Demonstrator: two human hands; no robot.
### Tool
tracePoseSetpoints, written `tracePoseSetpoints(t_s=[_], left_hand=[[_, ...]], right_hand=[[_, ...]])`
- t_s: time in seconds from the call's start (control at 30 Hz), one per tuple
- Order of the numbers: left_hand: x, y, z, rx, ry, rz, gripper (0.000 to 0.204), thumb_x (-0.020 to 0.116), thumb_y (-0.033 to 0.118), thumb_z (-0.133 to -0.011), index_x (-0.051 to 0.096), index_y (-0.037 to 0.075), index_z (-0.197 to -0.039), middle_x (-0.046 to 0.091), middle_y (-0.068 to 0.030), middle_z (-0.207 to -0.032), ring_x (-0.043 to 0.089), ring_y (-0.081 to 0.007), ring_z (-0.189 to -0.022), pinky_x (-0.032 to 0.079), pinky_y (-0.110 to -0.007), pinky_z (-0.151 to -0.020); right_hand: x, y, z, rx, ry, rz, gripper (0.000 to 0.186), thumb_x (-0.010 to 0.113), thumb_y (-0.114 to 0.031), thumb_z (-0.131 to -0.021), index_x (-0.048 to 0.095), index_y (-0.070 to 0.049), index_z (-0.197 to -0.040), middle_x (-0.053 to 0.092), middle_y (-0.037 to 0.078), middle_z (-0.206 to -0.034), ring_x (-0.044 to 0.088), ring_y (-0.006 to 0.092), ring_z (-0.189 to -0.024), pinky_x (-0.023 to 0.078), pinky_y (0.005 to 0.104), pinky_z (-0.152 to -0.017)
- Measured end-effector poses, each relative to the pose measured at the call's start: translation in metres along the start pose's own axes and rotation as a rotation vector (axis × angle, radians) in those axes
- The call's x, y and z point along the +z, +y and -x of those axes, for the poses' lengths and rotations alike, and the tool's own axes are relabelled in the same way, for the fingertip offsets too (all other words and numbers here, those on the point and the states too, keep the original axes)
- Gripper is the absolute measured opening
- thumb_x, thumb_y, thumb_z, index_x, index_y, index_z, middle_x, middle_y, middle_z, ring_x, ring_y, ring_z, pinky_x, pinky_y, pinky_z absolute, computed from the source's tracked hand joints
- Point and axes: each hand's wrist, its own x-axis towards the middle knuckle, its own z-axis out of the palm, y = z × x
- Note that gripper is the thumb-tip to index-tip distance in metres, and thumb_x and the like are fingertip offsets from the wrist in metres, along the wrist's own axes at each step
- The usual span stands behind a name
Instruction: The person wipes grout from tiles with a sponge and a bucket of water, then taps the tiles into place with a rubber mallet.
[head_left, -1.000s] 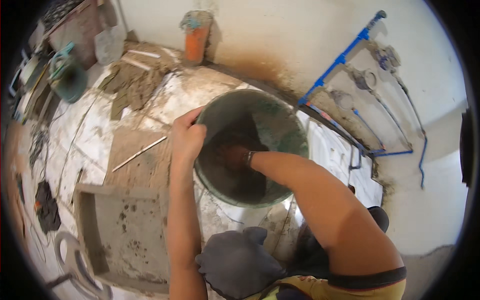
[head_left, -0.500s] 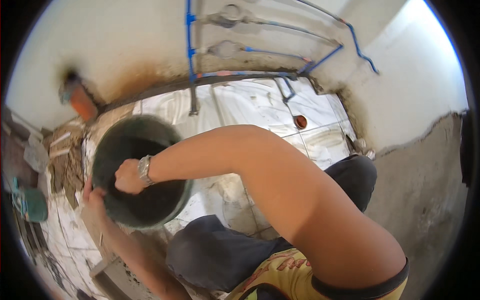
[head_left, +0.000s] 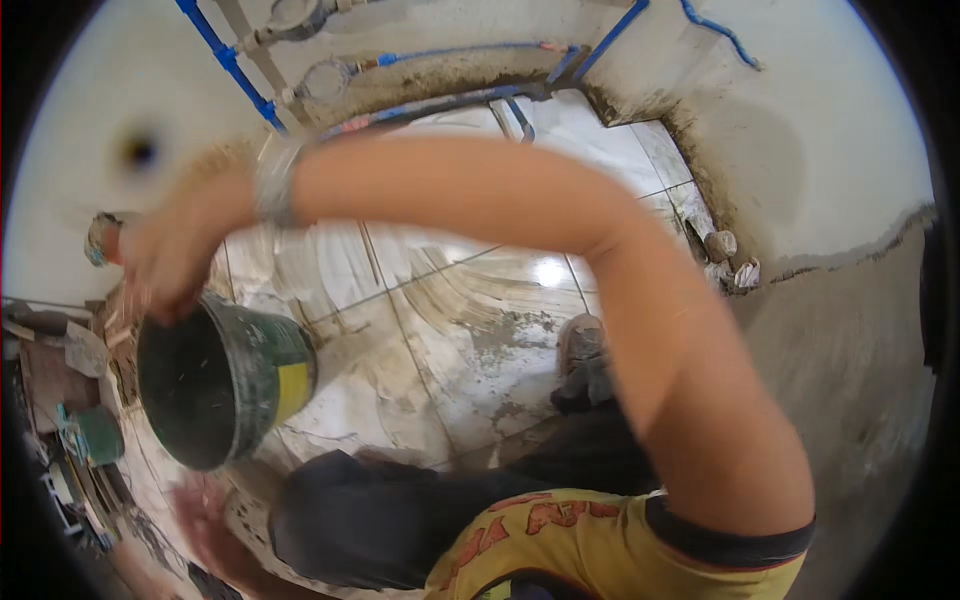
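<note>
A worker crouches over a freshly tiled floor [head_left: 470,340] smeared with pale mortar, a dark, mortar-caked bucket [head_left: 225,385] tipped on its side at the left of the scene, its open mouth turned toward the near left. The right hand [head_left: 170,255], blurred, reaches across the body with the arm stretched over the tiles and sits at the bucket's upper rim, fingers curled there as if gripping the edge, though the blur leaves it unclear how firmly they close; a watch [head_left: 272,185] circles that wrist. The left hand [head_left: 205,520] shows only as a reddish blur below the bucket at the near left, apparently steadying it from underneath, and whether it is spread or closed cannot be told. Held between the two hands in that tilt, the bucket appears lifted off the floor rather than standing on it. Blue pipes [head_left: 225,70] run along the bare plastered wall [head_left: 760,150] at the far side, where a rough channel meets the tiles. A green tool [head_left: 95,435] and scraps of rubble lie at the far left edge. The worker's yellow shirt [head_left: 590,545] and dark trousers [head_left: 370,520] fill the near foreground.
</note>
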Motion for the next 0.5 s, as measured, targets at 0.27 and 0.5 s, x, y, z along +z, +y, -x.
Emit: tracePoseSetpoints(t_s=[0.27,0.5], left_hand=[[0.166,-0.017,0.101,-0.501,-0.174,-0.335,0.060,0.040,0.038,-0.108,0.043,-0.003,-0.151,0.048,-0.0159,-0.154,0.048,-0.0311,-0.138,0.037,-0.048,-0.116],[0.181,-0.021,0.149,-0.592,0.226,-0.341,0.065,0.042,0.043,-0.107,0.040,-0.004,-0.152,0.047,-0.0165,-0.154,0.048,-0.0299,-0.138,0.036,-0.048,-0.116]], right_hand=[[-0.126,-0.081,0.404,0.399,0.921,-0.481,0.050,0.040,-0.040,-0.108,0.066,-0.008,-0.078,0.062,0.008,-0.071,0.057,0.0217,-0.063,0.048,0.0349,-0.056],[0.061,0.025,0.750,0.762,1.054,-0.656,0.025,0.057,-0.030,-0.103,0.065,-0.006,-0.101,0.067,0.010,-0.102,0.061,0.0215,-0.086,0.050,0.0330,-0.077]])
